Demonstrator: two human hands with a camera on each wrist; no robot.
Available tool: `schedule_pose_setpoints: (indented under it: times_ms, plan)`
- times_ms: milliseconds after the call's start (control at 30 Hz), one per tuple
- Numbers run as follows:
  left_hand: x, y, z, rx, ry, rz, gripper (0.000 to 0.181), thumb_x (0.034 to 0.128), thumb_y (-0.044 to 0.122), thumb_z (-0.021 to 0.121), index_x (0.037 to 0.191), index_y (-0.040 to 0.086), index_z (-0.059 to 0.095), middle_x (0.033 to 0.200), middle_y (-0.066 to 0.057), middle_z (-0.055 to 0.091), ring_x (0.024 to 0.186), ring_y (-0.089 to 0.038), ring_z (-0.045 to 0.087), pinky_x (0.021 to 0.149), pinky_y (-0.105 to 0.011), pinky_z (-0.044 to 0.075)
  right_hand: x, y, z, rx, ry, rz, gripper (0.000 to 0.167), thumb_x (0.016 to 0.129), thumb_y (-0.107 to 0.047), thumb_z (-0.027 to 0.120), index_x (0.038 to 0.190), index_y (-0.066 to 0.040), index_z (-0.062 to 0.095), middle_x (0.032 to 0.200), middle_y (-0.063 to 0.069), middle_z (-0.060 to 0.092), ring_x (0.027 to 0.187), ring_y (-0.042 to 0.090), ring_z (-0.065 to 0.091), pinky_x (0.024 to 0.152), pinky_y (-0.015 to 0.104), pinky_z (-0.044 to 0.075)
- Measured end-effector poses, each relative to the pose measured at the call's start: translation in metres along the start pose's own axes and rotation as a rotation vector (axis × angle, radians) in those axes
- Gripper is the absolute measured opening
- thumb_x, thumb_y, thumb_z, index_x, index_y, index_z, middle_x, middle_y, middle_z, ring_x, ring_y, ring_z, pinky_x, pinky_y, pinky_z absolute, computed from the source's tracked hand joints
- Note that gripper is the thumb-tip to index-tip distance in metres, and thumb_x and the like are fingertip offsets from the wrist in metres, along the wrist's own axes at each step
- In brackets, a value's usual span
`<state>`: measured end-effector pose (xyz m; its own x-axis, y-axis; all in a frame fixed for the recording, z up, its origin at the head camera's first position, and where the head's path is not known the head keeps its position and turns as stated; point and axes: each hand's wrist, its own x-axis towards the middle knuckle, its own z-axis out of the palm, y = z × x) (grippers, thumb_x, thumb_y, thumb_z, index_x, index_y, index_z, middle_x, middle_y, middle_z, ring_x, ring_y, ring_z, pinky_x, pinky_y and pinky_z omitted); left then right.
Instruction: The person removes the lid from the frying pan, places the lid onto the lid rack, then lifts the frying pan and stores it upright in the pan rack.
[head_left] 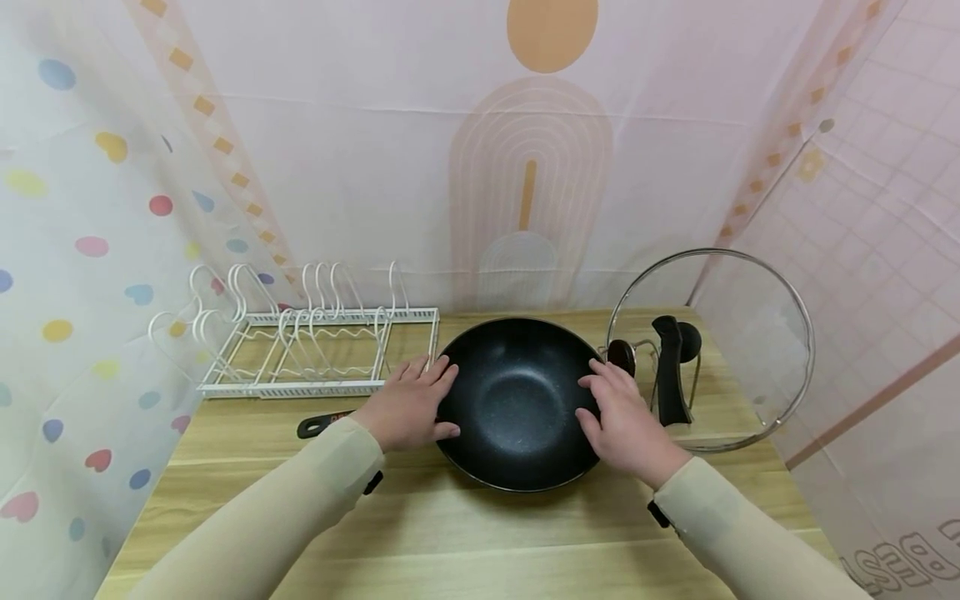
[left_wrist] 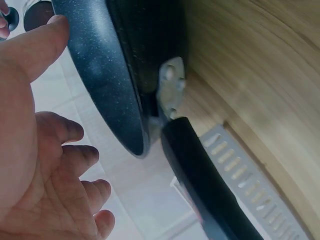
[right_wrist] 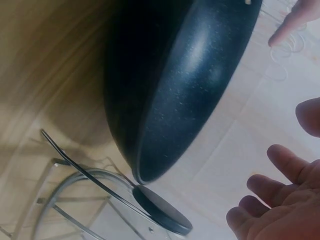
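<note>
A black wok (head_left: 517, 408) with a speckled inside rests on the wooden table, its long handle (head_left: 318, 425) pointing left. My left hand (head_left: 411, 404) hovers over the wok's left rim, fingers spread, with the black handle and its riveted bracket (left_wrist: 171, 85) below it in the left wrist view. Over the opposite rim is my right hand (head_left: 618, 417), its fingers loosely bent. The right wrist view shows a gap between that hand and the wok. Neither hand grips anything.
A white wire rack (head_left: 322, 387) with looped dividers stands at the back left. To the right, a glass lid (head_left: 806, 333) with a metal rim leans upright by a wire stand (head_left: 697, 379). A black handle (head_left: 672, 375) rises there too. Patterned curtains enclose the table (head_left: 480, 550).
</note>
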<state>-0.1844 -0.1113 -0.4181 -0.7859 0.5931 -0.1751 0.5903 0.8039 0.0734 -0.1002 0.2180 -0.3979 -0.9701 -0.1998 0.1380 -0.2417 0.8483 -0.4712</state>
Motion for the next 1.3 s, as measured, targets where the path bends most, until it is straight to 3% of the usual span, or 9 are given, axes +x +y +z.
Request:
schedule_pose_setpoints:
  times_ms: [433, 800, 1033, 1300]
  plan:
    - [-0.012, -0.015, 0.009, -0.011, 0.014, -0.021, 0.092, 0.0978, 0.057, 0.067, 0.164, 0.004, 0.033, 0.172, -0.02, 0.03, 0.16, -0.047, 0.022, 0.128, -0.065, 0.02, -0.005, 0.011, 0.021, -0.023, -0.086, 0.032, 0.037, 0.104, -0.019, 0.066, 0.132, 0.003, 0.062, 0.161, 0.03, 0.043, 0.153, 0.052, 0.032, 0.123, 0.067, 0.029]
    - [-0.024, -0.025, 0.021, -0.012, -0.003, -0.045, 0.092, 0.0973, 0.059, 0.067, 0.164, 0.004, 0.035, 0.171, -0.02, 0.033, 0.158, -0.049, 0.025, 0.127, -0.066, 0.021, -0.016, 0.016, 0.04, -0.05, -0.245, 0.053, 0.057, 0.105, -0.036, 0.065, 0.142, 0.006, 0.058, 0.164, 0.029, 0.039, 0.155, 0.05, 0.03, 0.124, 0.067, 0.028]
    - [-0.029, -0.03, 0.033, -0.013, -0.036, -0.06, 0.092, 0.0981, 0.058, 0.066, 0.164, 0.004, 0.033, 0.172, -0.02, 0.03, 0.159, -0.049, 0.024, 0.127, -0.066, 0.023, -0.023, 0.021, 0.05, -0.082, -0.299, 0.021, 0.069, 0.103, -0.05, 0.063, 0.144, 0.005, 0.057, 0.166, 0.029, 0.035, 0.158, 0.049, 0.024, 0.129, 0.065, 0.015]
    - [-0.029, -0.033, 0.043, -0.007, 0.012, -0.056, 0.091, 0.0979, 0.057, 0.067, 0.165, 0.005, 0.033, 0.172, -0.018, 0.031, 0.158, -0.048, 0.025, 0.125, -0.067, 0.025, -0.022, 0.023, 0.053, -0.063, -0.333, 0.012, 0.073, 0.102, -0.054, 0.062, 0.146, 0.004, 0.056, 0.17, 0.026, 0.03, 0.161, 0.049, 0.015, 0.129, 0.066, 0.006]
